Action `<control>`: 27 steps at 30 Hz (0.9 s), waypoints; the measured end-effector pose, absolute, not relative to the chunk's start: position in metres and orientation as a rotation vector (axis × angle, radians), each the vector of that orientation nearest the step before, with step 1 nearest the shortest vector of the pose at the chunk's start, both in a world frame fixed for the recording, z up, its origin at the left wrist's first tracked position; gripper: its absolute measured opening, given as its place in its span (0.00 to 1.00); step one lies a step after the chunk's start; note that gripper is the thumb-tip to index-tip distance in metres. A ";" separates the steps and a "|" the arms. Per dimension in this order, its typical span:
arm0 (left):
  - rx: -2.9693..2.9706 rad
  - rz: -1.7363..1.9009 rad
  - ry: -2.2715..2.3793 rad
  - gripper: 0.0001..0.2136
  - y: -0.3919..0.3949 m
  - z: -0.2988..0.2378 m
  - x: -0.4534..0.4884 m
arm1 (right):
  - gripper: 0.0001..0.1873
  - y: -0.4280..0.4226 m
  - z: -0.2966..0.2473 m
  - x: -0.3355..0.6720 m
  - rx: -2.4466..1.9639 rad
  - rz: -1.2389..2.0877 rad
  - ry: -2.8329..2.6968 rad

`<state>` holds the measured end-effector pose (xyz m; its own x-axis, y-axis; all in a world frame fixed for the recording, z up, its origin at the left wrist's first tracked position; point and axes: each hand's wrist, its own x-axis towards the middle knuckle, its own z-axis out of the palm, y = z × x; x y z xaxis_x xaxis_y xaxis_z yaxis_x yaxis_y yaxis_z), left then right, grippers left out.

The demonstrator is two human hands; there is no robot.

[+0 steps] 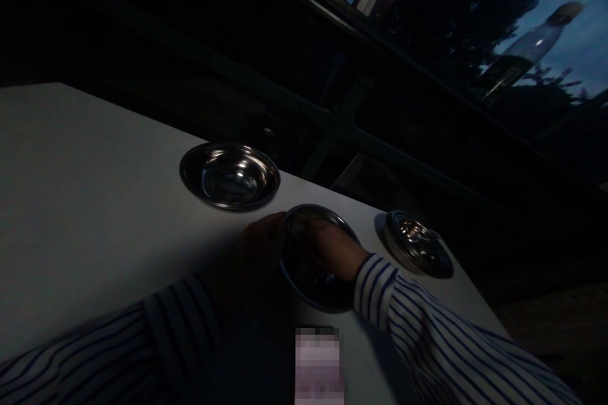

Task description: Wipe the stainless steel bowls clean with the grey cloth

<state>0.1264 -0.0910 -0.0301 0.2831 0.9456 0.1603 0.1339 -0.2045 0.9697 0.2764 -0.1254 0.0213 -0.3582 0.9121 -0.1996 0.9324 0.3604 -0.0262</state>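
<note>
A round metal bowl (316, 300) sits on the white table before me. At its left rim is my left hand (263, 243), in deep shadow, its fingers closed on the edge. My right hand (332, 247) reaches into the same bowl from the right, over the rim. Its fingers look drawn together and point down inside; what they hold, if anything, is lost in the dark. The bottom of this bowl is hard to make out.
A wider, shiny metal bowl (230, 177) stands at the table's (104, 183) far edge, left of centre. Near the right corner are stacked metal bowls (418, 243). A pixelated patch covers something at bottom centre. A bottle (527, 47) stands by the window.
</note>
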 end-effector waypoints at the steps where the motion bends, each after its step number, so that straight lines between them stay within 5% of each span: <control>1: 1.576 1.043 1.022 0.15 -0.091 -0.030 0.126 | 0.13 -0.128 0.021 0.276 1.666 -0.210 2.472; 27: 1.573 1.027 1.009 0.15 -0.089 -0.031 0.126 | 0.12 -0.118 0.025 0.289 1.671 -0.179 2.382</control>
<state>0.1262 -0.0889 -0.0306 0.3010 0.9427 0.1441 0.1271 -0.1894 0.9736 0.2886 -0.1180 0.0246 -0.3256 0.9111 -0.2529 0.9386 0.3436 0.0293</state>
